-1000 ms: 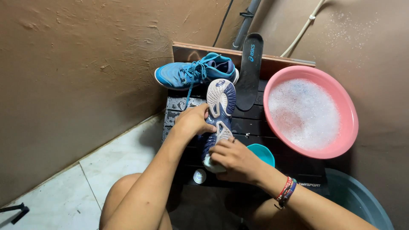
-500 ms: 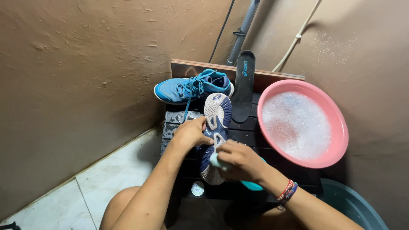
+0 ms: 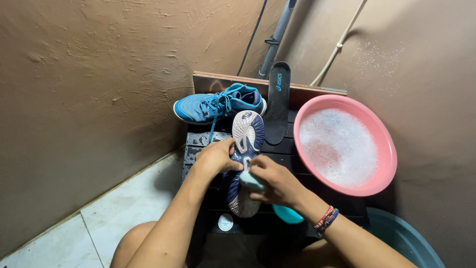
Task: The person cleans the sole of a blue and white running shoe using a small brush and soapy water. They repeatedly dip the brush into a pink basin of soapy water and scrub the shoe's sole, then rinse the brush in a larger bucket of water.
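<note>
Shoe [image 3: 244,164] lies sole-up on the black stand [image 3: 297,154]; our left hand [image 3: 215,158] grips its side to steady it while our right hand [image 3: 275,181] presses a teal brush [image 3: 250,181] onto the sole.

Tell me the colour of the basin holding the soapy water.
Pink basin, clearest in the head view.

blue shoe [image 3: 218,105], pink basin [image 3: 384,144], black insole [image 3: 277,104]
</note>
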